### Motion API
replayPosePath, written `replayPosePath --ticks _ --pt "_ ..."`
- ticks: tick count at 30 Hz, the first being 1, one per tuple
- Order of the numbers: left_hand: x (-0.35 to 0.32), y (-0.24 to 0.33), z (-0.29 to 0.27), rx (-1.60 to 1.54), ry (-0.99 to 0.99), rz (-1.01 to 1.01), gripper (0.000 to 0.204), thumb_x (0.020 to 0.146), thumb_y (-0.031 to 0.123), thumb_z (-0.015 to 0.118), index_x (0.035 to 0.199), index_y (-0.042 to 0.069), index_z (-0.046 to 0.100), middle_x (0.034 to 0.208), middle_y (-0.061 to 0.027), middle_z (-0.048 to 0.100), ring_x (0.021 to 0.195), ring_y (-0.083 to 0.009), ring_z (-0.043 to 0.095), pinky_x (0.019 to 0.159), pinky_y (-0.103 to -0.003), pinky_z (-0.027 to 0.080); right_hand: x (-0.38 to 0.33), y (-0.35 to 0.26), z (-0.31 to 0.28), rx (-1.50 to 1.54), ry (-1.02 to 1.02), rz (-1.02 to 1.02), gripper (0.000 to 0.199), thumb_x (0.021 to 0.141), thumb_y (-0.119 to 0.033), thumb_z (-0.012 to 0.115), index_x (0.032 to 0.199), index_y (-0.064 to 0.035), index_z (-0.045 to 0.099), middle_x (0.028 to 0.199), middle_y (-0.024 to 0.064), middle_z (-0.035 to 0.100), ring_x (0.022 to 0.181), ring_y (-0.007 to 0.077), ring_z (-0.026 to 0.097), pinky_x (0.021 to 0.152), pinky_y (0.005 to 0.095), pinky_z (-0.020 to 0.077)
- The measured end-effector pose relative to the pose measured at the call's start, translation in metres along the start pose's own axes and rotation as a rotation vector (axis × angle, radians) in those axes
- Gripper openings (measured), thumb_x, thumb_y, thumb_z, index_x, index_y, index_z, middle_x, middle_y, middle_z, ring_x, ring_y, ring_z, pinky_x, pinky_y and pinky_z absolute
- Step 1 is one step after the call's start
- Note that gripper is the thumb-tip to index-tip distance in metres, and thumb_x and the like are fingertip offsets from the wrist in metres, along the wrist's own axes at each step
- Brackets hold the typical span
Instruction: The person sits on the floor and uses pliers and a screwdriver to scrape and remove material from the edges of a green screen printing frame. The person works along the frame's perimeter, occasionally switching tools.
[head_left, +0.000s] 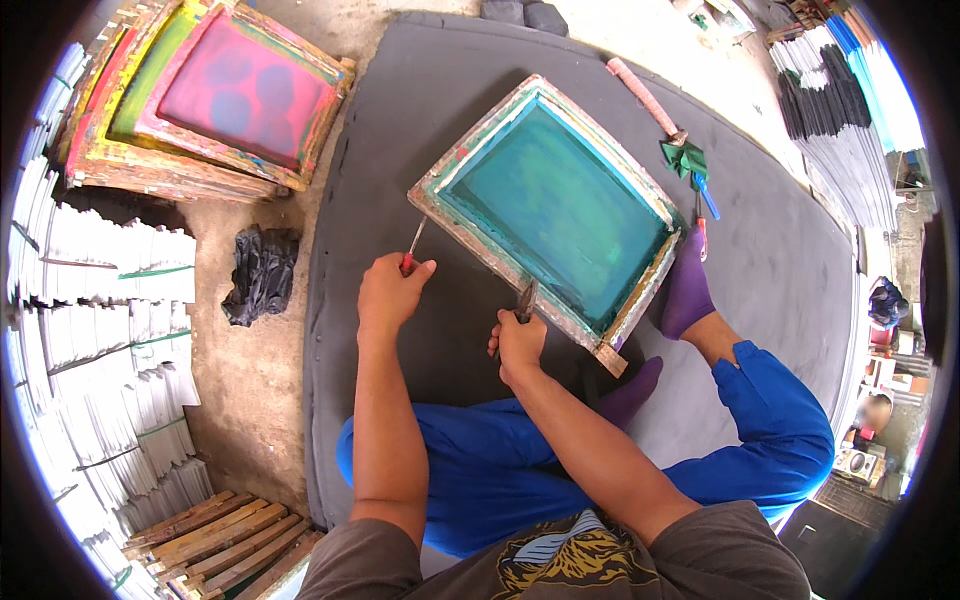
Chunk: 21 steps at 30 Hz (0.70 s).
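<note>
Wooden screen frame (560, 205), green-meshed, lies aslant on the dark mat (780, 230). Left, the mat's edge meets concrete floor (235, 400); right, open mat stretches past my purple sock (688, 290). My left hand (388, 298) grips a red-handled screwdriver (408, 262) by the frame's left corner; my right hand (521, 347) clasps pliers (526, 299) at its near side.

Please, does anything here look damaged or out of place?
Yes, a little: on the stained wooden frame, a wooden end juts past the lowest corner in the picture, so the outline looks uneven. Also, crumpled black plastic lies on the floor to the left, looking discarded.
</note>
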<state>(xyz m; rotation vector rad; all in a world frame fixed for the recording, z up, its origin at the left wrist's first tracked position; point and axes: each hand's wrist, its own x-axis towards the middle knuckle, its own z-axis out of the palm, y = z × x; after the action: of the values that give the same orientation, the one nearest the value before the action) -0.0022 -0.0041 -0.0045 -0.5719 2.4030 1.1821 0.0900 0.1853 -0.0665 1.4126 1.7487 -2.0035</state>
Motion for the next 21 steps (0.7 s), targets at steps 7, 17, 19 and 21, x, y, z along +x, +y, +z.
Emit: replayPosePath --ticks 7,17,19,21 --pt "-0.01 0.004 -0.004 -0.146 -0.114 -0.029 0.037 0.093 0.038 0.074 0.086 0.001 0.071 0.073 -0.0105 0.069 0.053 -0.0199 0.063 0.051 -0.035 0.049 -0.021 -0.006 0.011 -0.199 -0.349 -0.031 0.017 0.097 -0.015 0.067 0.098 0.0007 0.061 0.072 0.0091 0.064 0.053 0.0167 0.061 0.047 0.0315 0.0504" --pt "0.006 -0.03 -0.005 -0.4 -0.136 -0.011 0.019 0.086 0.008 0.075 0.101 -0.003 0.07 0.077 -0.0093 0.071 0.05 -0.0126 0.057 0.043 -0.029 0.042 -0.037 -0.015 0.049 -0.414 -0.891 0.219 0.036 0.103 -0.039 0.063 0.106 -0.0029 0.066 0.083 0.0071 0.068 0.071 0.0154 0.066 0.064 0.0311 0.0525" --pt "0.01 -0.036 -0.004 -0.376 -0.098 -0.009 0.021 0.084 0.003 0.076 0.103 -0.003 0.07 0.078 -0.01 0.072 0.05 -0.0128 0.057 0.043 -0.029 0.041 -0.031 -0.016 0.051 -0.526 -0.946 0.199 0.041 0.106 -0.045 0.058 0.109 -0.0052 0.068 0.088 0.0061 0.07 0.081 0.0143 0.068 0.073 0.0319 0.0539" --pt "0.011 -0.035 -0.004 -0.309 -0.064 -0.017 0.023 0.082 0.001 0.078 0.103 -0.003 0.071 0.078 -0.01 0.072 0.052 -0.0138 0.059 0.045 -0.03 0.043 -0.026 -0.016 0.051 -0.581 -0.953 0.212 0.044 0.106 -0.048 0.057 0.115 -0.0061 0.068 0.091 0.0057 0.07 0.082 0.014 0.067 0.074 0.0321 0.0538"
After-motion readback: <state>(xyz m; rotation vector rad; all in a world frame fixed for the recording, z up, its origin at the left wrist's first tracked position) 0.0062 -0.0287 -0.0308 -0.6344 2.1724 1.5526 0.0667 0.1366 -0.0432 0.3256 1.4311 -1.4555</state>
